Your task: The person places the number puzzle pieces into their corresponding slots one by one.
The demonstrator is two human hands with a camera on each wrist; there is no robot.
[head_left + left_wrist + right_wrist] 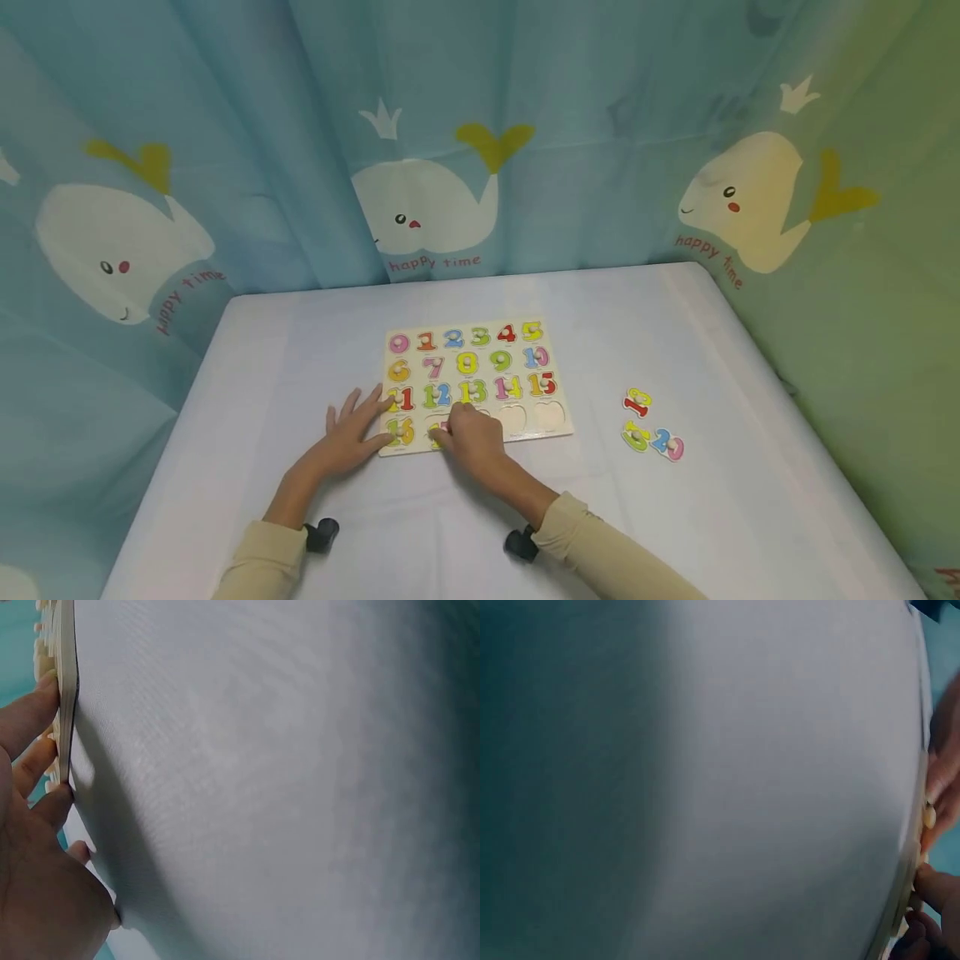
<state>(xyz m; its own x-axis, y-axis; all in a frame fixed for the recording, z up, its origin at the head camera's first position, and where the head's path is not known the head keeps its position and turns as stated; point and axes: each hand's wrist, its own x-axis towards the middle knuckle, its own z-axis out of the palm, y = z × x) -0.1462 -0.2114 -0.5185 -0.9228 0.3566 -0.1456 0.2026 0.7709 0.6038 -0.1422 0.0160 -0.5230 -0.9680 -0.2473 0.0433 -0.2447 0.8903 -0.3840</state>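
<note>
A wooden number puzzle board (531,427) lies on the table, its upper rows filled with coloured knobbed pieces. My left hand (347,439), fingers spread, rests at the board's left edge beside the 11 and the 16 piece (401,431); the left wrist view shows fingertips against the board's side (67,697). With thumb and fingers my right hand (476,442) pinches a number puzzle piece (437,436), apparently the 17, over the bottom row right of the 16. My fingers hide much of that piece. In the right wrist view, the right hand (941,896) shows only at the edge.
Right of the board lie three loose pieces: an 18 (637,402), a green and yellow one (635,436) and a 20 (667,444). Bare recesses (550,414) show at the bottom row's right end. A whale-print curtain (427,208) hangs behind the white table (300,358).
</note>
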